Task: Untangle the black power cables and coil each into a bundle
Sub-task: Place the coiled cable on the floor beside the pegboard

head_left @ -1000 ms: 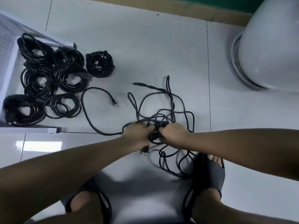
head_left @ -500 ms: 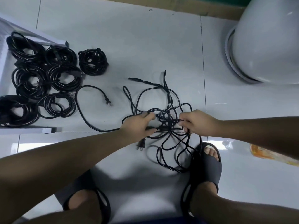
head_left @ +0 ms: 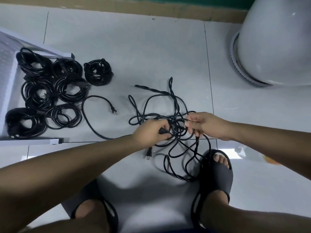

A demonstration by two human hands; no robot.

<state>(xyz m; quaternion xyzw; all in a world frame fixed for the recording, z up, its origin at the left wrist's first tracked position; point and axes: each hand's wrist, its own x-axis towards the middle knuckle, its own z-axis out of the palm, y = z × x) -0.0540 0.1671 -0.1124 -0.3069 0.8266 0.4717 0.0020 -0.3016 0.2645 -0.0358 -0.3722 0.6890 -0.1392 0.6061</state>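
one tangle of black cables (head_left: 177, 130) lies on the floor (head_left: 151, 56). the left hand (head_left: 149, 130) grips a connector end (head_left: 162, 131) in it, the right hand (head_left: 202, 125) pinches some loops (head_left: 181, 119) (seven coiled bundles (head_left: 104, 78) lie left).

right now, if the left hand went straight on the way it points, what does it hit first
The cable knot right ahead of the left hand, then likely the right hand just beyond; depth is unclear.

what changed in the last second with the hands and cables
The right hand moved off to the right, away from the left hand, drawing loops out of the tangled cables. The left hand kept its grip at the knot. The coiled bundles stayed put.
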